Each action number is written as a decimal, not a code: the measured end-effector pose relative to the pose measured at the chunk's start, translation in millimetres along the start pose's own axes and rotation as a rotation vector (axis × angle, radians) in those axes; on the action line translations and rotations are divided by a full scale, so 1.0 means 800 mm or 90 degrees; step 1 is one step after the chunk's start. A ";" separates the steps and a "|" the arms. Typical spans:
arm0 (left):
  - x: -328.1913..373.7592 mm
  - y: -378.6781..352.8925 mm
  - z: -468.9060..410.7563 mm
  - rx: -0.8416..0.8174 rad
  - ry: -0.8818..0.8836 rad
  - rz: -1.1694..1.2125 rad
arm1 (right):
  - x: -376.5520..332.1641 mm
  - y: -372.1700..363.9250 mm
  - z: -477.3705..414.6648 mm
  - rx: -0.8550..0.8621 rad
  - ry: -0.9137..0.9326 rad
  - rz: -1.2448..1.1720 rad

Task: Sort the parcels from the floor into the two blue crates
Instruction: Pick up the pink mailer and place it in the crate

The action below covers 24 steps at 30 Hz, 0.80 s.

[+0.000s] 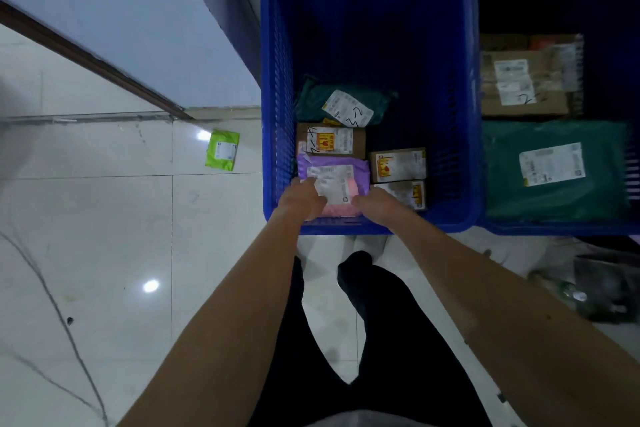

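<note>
1. Left hand (304, 196) and right hand (377, 206) both grip the purple parcel (334, 173) inside the left crate (277, 45), at its near wall.
2. The fingertips are hidden beneath the parcel.
3. The right crate (554, 228) is cut off at the frame edge.

handwritten "3-2" on teal parcel (341, 105) label, other labels unreadable

A pink-and-purple parcel (337, 184) is gripped by the left hand (302, 199) and right hand (375, 206) inside the left blue crate (450, 45). A green parcel (222, 149) is located on the floor (104, 236) at 9 o'clock.
</note>
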<state>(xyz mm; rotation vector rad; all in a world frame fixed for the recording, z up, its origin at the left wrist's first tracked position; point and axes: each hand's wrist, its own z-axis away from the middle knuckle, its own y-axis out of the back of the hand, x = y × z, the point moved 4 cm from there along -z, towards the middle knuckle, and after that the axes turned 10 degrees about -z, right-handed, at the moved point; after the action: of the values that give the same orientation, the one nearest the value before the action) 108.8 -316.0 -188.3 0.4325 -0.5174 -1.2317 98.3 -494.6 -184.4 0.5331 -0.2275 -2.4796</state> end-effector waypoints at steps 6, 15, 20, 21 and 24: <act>0.009 0.031 0.076 0.001 -0.013 0.119 | -0.016 0.009 0.095 0.013 0.071 -0.009; -0.013 0.080 0.153 0.012 -0.047 0.168 | -0.061 -0.006 0.189 0.012 0.179 0.126; -0.070 0.108 0.184 0.074 0.007 0.261 | -0.106 -0.053 0.205 -0.015 0.208 0.161; -0.086 0.110 0.182 0.077 0.015 0.280 | -0.116 -0.065 0.205 -0.017 0.208 0.157; -0.142 0.123 0.179 0.085 0.033 0.325 | -0.149 -0.108 0.201 -0.015 0.208 0.166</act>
<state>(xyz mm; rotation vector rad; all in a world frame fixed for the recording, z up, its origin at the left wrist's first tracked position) 72.1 -184.9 -31.7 0.4109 -0.6219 -0.6963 75.3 -348.7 -24.2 0.8323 -0.1274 -2.1055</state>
